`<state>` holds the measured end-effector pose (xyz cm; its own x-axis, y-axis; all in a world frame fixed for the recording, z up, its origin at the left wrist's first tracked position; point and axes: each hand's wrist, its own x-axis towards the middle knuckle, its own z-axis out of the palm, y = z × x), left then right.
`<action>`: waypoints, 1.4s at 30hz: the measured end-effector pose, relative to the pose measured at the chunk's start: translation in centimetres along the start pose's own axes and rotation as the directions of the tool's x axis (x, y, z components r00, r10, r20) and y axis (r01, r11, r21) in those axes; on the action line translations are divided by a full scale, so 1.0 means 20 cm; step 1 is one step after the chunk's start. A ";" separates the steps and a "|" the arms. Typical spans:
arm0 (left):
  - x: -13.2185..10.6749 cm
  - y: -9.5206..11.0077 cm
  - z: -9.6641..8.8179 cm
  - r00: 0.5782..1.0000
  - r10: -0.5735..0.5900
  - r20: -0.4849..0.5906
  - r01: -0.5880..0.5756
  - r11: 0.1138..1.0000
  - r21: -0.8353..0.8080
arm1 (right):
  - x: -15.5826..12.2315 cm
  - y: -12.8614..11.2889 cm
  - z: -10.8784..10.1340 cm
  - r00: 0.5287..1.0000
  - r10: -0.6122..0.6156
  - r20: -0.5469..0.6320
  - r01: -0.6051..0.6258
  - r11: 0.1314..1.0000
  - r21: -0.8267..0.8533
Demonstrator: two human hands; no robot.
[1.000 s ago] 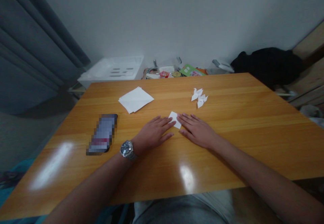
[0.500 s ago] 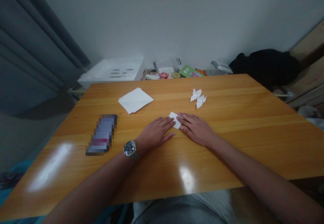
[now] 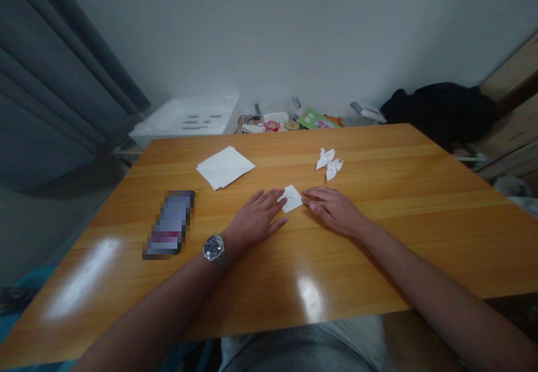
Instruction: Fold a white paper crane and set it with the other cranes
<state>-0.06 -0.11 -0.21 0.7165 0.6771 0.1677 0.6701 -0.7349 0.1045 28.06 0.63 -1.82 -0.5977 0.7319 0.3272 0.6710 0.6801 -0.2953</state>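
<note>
A small folded square of white paper [image 3: 292, 199] lies flat on the wooden table [image 3: 361, 271], turned with a corner toward me. My left hand [image 3: 261, 216] rests open on its left side, fingertips on the paper and thumb apart. At the paper's right corner is my right hand [image 3: 334, 209], palm down with fingers stretched out; whether its fingertips touch the edge I cannot tell. Beyond the right hand sit two folded white paper birds [image 3: 330, 163], close together.
A stack of white paper sheets [image 3: 225, 167] lies at the back left. Nearer me on the left is a phone [image 3: 170, 223], its image blurred out. Behind the table's far edge are a white tray [image 3: 189, 114], a green packet [image 3: 317, 119] and a black cloth heap [image 3: 441, 111].
My right hand has slid off the paper to the right, and my left hand has drawn slightly left. More of the paper's face now shows.
</note>
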 end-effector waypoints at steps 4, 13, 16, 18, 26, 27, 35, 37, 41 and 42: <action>0.00 -0.01 -0.01 0.999 -0.051 -0.020 0.051 0.999 -0.009 | 0.00 -0.05 -0.01 0.980 -0.189 0.061 0.184 0.979 0.087; -0.02 -0.04 -0.02 0.999 0.040 0.037 -0.036 0.994 -0.103 | 0.01 -0.06 0.00 0.982 -0.167 0.084 0.147 0.967 0.206; -0.02 -0.04 -0.03 0.999 0.042 0.032 -0.037 0.992 -0.124 | 0.01 -0.04 0.01 0.988 -0.079 0.131 0.056 0.984 0.170; -0.02 -0.05 -0.03 0.998 0.049 0.038 -0.043 0.988 -0.147 | 0.01 -0.04 0.01 0.984 -0.045 0.169 0.021 0.989 0.144; -0.04 -0.06 -0.04 0.995 0.092 0.044 -0.083 0.979 -0.184 | 0.02 -0.09 0.02 0.987 0.018 0.162 -0.031 0.996 0.079; -0.04 -0.06 -0.04 0.995 0.091 0.043 -0.081 0.979 -0.185 | 0.02 -0.09 0.02 0.988 0.023 0.154 -0.034 0.997 0.075; -0.03 -0.04 -0.03 0.994 0.089 0.061 -0.080 0.987 -0.136 | 0.02 -0.11 0.01 0.991 0.027 0.130 -0.035 0.998 0.057; -0.03 -0.03 -0.02 0.993 0.094 0.078 -0.085 0.990 -0.111 | 0.02 -0.11 0.01 0.991 0.027 0.131 -0.035 0.998 0.060; -0.03 -0.01 -0.03 0.993 0.084 0.082 -0.078 0.994 -0.080 | 0.02 -0.10 0.02 0.990 0.014 0.141 -0.022 0.998 0.061; -0.03 0.00 -0.03 0.994 0.081 0.079 -0.075 0.994 -0.078 | 0.02 -0.09 0.03 0.990 0.014 0.142 -0.022 0.998 0.060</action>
<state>-0.62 -0.46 0.24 0.7815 0.6161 0.0978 0.5973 -0.7843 0.1677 26.37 -0.38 -1.62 -0.6447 0.7398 0.1924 0.6568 0.6649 -0.3558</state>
